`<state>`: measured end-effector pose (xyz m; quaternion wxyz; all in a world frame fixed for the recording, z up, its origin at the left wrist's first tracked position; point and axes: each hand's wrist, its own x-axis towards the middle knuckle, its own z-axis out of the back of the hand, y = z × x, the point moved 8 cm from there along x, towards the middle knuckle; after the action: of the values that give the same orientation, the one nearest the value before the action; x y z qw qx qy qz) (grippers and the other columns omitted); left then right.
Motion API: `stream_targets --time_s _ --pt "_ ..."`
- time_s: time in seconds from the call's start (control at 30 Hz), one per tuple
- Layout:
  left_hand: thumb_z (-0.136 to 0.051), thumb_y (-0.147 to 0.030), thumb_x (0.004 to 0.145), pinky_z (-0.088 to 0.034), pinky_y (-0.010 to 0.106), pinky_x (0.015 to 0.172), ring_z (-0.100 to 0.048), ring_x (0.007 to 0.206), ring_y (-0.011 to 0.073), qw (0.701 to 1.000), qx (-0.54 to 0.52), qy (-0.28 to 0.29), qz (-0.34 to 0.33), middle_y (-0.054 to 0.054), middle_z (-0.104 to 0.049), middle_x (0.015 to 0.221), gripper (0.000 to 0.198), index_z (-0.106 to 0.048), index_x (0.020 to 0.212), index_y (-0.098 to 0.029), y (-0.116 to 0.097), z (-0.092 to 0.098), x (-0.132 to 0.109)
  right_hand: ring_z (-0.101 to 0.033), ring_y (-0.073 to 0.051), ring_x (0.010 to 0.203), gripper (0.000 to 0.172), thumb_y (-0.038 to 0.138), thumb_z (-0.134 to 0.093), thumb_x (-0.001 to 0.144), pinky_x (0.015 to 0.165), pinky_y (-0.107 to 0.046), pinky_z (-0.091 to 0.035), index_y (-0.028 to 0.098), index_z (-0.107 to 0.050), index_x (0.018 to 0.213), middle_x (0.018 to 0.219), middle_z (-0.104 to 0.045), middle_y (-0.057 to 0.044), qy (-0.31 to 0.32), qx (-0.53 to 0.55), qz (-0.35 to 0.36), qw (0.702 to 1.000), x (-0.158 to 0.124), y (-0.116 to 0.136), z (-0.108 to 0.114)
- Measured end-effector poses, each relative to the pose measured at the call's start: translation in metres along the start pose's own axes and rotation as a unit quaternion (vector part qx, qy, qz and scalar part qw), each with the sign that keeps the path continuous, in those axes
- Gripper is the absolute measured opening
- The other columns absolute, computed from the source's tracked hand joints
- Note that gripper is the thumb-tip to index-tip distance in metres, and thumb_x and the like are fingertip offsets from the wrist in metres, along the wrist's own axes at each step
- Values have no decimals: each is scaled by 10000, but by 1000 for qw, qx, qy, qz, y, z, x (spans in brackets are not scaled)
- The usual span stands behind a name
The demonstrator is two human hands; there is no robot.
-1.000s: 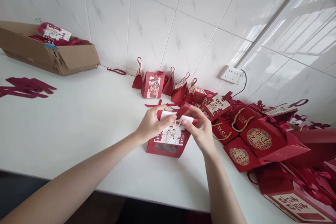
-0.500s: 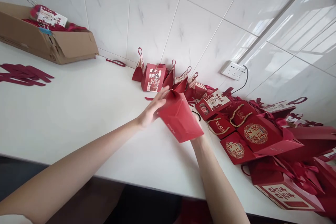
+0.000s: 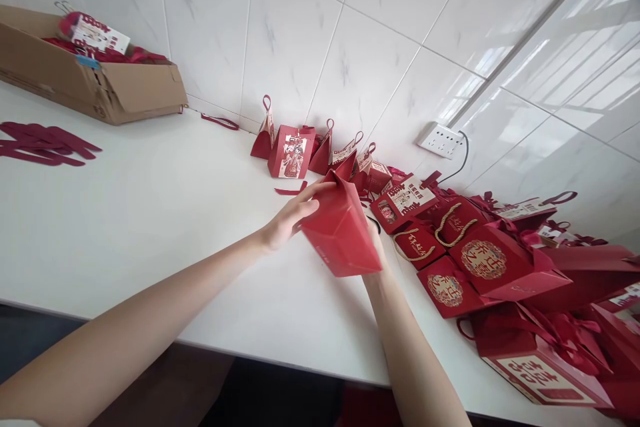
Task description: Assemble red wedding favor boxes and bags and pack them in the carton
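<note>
A red paper gift box (image 3: 343, 230) is held tilted above the white table, its bottom facing me. My left hand (image 3: 287, 220) grips its left side, the fingers reaching behind it and the thumb bent near the edge. On the right side my right hand (image 3: 374, 247) holds the box too; most of its fingers are hidden behind it. Beyond the hands, a small red gift box with a printed picture (image 3: 291, 152) stands near the wall, beside several triangular red boxes with ribbon loops. A short red ribbon strip (image 3: 291, 189) lies just past my left fingertips.
Many red gift boxes (image 3: 485, 259) are piled on the right. A cardboard carton (image 3: 145, 90) with red items stands at the back left. Red strips (image 3: 47, 143) lie on the left of the white table (image 3: 175, 213). A power socket strip (image 3: 441, 140) is by the wall.
The red box has tipped slightly and shifted a little down in view. My left fingers have slid further behind its edge. The ribbon strip now shows more fully.
</note>
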<state>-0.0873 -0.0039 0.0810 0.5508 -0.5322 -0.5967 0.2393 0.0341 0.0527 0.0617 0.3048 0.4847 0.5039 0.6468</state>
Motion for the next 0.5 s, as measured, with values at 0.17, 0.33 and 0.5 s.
stream_targets --time_s 0.17,0.33,0.5 --pt "-666 -407 684 -423 413 964 -481 1212 300 1000 11 9 3 58 -514 1338 702 -429 1333 -281 -1 -14 -4 -654 -203 756 403 584 -538 774 712 -377 -525 218 -618 923 895 -696 -48 -77 112 -27 990 -2 1 21" --pt "-682 -412 682 -496 388 817 -633 951 287 995 90 18 37 79 -693 1013 374 -674 981 -188 4 -20 -7 -612 -149 670 314 508 -650 706 648 -301 -501 225 -591 828 811 -667 0 -114 94 31 989 -4 14 29" --pt "-514 -622 756 -490 387 835 -621 992 298 999 35 -28 -27 107 -683 1035 548 -635 1038 -168 -2 0 -2 -577 -127 692 263 416 -703 686 658 -263 -467 198 -581 769 799 -639 7 -140 49 62 987 -9 21 23"
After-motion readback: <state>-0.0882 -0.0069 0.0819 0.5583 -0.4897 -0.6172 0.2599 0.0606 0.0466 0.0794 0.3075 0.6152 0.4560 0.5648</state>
